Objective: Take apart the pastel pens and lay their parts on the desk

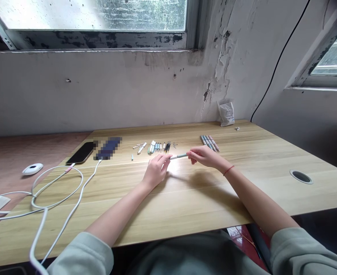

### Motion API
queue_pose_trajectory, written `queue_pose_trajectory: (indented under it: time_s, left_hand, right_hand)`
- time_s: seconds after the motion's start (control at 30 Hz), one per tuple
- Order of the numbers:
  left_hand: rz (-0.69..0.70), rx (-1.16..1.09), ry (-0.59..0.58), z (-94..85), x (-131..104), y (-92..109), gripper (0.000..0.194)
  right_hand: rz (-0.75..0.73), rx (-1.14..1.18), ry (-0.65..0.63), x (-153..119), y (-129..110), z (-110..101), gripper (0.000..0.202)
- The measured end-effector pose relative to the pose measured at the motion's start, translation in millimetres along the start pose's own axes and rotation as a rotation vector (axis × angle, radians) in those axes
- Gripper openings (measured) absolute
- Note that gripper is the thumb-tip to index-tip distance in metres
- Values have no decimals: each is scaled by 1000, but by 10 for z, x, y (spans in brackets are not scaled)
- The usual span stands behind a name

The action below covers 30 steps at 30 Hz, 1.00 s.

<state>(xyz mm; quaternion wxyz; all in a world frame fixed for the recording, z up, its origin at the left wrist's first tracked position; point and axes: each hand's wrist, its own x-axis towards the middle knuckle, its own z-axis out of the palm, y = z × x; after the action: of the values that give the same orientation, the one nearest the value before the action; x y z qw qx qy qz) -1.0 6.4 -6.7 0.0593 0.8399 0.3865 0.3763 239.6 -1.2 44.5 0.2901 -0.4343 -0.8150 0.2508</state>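
A slim white and green pen lies level between my two hands, above the wooden desk. My left hand pinches its white end, and my right hand pinches the green end. Just beyond my left hand is a row of pen parts: white and green barrels, blue and white pieces, dark refills and small metal bits. A small light-green piece lies left of them. Several assembled pens lie side by side behind my right hand.
At the left lie a black phone, a blurred dark blue object, white cables and a white oval device. A white packet stands by the wall. A round desk insert is at the right.
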Motion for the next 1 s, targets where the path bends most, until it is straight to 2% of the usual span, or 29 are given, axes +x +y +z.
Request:
queue_pose_trajectory:
  time_s: [0.17,0.33,0.43,0.57,0.73,0.9,1.0]
  left_hand:
    - [8,14,-14,-4,-3,10,24]
    - [12,13,-13,3,-5,2,24]
    - [12,7,-15,10,-5,0,24]
    - [12,7,-19,15,-8,2,24]
    - [-3,10,-26,11,-6,1,24]
    - [-15,-4,-29,9,2,6,25]
    - [-18,0,-35,14,1,7,25]
  right_hand:
    - [-53,68,39,10,35,18,30]
    - [-11,-29,-22,8,26,14,31]
    - [-48,42,14,3,2,11,29]
    - [-13,-58,-12,1,-6,15,34]
    - [-57,7,36,7,30,29,30]
    - [-27,-74,-2,14,47,59,33]
    - [-75,-32,52,28,54,95,27]
